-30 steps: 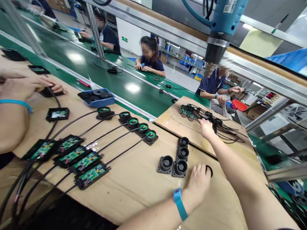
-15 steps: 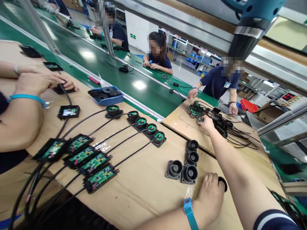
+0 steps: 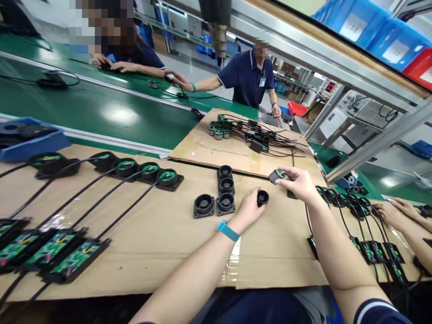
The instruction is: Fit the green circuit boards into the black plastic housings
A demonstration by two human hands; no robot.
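Observation:
My left hand (image 3: 250, 208) is closed around a black round housing (image 3: 263, 198), its open mouth facing up toward me. Pinched in the fingers of my right hand (image 3: 300, 183) is a small round cabled part (image 3: 277, 176) with a green circuit board and thin coloured wires. A short gap separates it from the housing. Several empty black housings with square flanges (image 3: 226, 185) sit on the cardboard just left of my left hand. Beyond both hands lies a heap of similar cabled parts (image 3: 258, 135) with black cables.
On the left, housings with green boards (image 3: 168, 177) are wired to open boxes (image 3: 76, 258). More wired units (image 3: 373, 249) lie at right, near a co-worker's hands (image 3: 394, 216). A blue tray (image 3: 33, 144) stands far left. Another co-worker (image 3: 251, 76) stands across the green conveyor (image 3: 135, 108).
The view has swung right. My right hand has come back from the heap with a cabled part, close to my left hand, which still grips the housing. The co-worker opposite now reaches sideways.

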